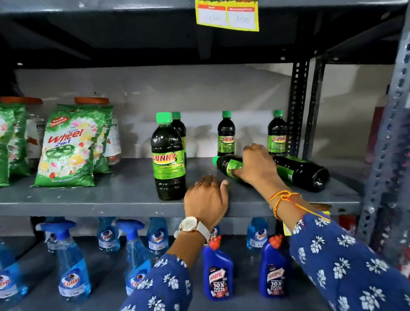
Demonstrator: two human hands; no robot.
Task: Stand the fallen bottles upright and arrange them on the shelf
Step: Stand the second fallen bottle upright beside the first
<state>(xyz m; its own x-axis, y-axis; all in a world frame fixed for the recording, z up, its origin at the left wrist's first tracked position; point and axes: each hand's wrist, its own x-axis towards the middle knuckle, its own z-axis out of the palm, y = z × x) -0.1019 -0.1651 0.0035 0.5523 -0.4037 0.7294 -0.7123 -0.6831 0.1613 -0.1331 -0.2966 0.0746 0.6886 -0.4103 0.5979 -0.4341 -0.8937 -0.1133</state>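
Note:
On the grey middle shelf (107,195), several dark Sunny bottles with green caps stand upright: one at the front (168,157), one right behind it (178,126), one further back (225,135) and one at the back right (277,133). Two bottles lie on their sides. My right hand (256,165) grips the nearer fallen bottle (225,162) around its label, cap pointing left. The second fallen bottle (303,172) lies behind it, base toward the front right. My left hand (207,200) rests on the shelf's front edge, fingers loosely curled, holding nothing.
Green Wheel detergent bags (67,147) and orange-lidded jars stand at the shelf's left. On the shelf below are blue Colin spray bottles (72,262) and Harpic bottles (218,272). A perforated steel upright (390,128) bounds the right side. A yellow price tag (227,11) hangs above.

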